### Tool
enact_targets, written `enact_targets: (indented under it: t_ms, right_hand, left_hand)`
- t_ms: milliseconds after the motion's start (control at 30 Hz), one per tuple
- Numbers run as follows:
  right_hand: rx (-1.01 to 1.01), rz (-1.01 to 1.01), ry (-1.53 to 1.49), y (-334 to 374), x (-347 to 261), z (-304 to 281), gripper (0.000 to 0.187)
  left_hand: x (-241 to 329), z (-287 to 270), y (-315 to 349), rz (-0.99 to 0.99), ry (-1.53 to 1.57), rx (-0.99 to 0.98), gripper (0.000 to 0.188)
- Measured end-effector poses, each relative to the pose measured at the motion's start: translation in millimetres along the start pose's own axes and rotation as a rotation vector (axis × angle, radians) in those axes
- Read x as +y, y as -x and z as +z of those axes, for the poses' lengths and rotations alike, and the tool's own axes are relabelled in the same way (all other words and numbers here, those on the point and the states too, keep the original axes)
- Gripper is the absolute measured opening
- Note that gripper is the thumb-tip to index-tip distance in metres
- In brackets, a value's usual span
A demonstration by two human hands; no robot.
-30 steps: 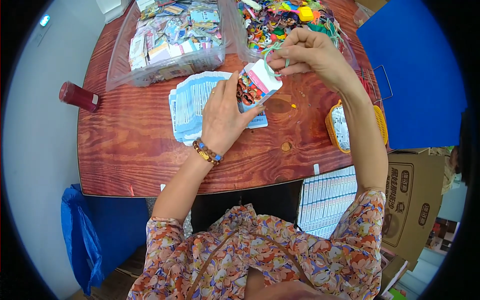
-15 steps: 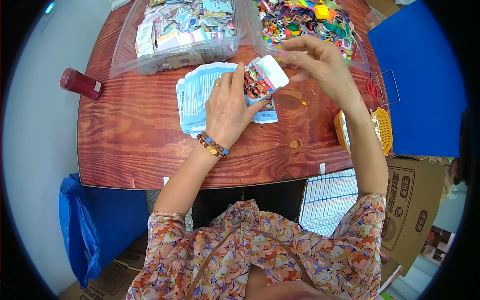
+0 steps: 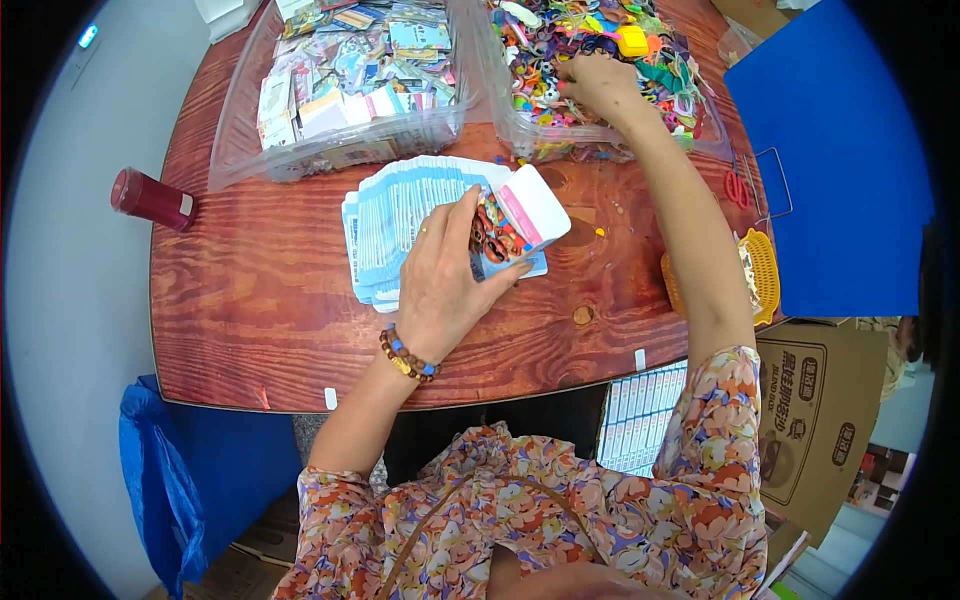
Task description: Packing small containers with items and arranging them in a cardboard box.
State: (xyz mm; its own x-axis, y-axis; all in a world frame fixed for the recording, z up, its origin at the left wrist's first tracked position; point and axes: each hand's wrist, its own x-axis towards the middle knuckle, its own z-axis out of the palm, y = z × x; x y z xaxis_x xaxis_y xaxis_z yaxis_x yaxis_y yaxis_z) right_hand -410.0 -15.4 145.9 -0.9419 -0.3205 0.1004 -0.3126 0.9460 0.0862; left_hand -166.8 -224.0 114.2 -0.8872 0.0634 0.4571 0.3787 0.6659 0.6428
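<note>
My left hand [image 3: 437, 285], with beaded bracelets at its wrist, grips a small printed box [image 3: 503, 236]. The box's white end flap [image 3: 537, 205] stands open toward the upper right. Beneath and beside that hand lies a fanned stack of flat light-blue cartons [image 3: 405, 215]. My right hand [image 3: 603, 88] is reaching into a heap of small colourful plastic trinkets [image 3: 545, 100] in a clear bin [image 3: 560, 150]. Its fingers point down among the pieces, and the fingertips are hidden, so what they hold does not show.
Another clear bin [image 3: 375, 150], at the back left, holds many small packets. A dark red cylinder [image 3: 155, 199] lies at the left. Red scissors [image 3: 737, 188] and a yellow basket [image 3: 762, 277] sit at the right edge, by a blue board [image 3: 830, 170]. A cardboard carton [image 3: 820, 410] stands below.
My right hand has moved from beside the box's flap, up and away, into the trinket bin. My left hand keeps hold of the box; the view has shifted slightly.
</note>
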Motion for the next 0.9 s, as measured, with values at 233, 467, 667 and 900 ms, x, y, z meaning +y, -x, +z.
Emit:
enact_targets:
  t_ms: [233, 467, 667, 900]
  right_hand:
    - [-0.243, 0.04, -0.132, 4, -3, -12, 0.025]
    - [0.09, -0.471, -0.905, 117, -44, -62, 0.028]
    - [0.031, -0.566, -0.747, 178, -48, -55, 0.031]
    - [0.254, 0.033, -0.978, 228, 65, -55, 0.023]
  left_hand:
    - [-6, -6, 1, -0.001, 0.006, 0.023, 0.079]
    - [-11, -6, 9, -0.019, 0.01, 0.013, 0.075]
    - [13, 12, 15, 0.048, 0.089, -0.001, 0.078]
    - [39, 18, 45, 0.003, 0.184, -0.15, 0.08]
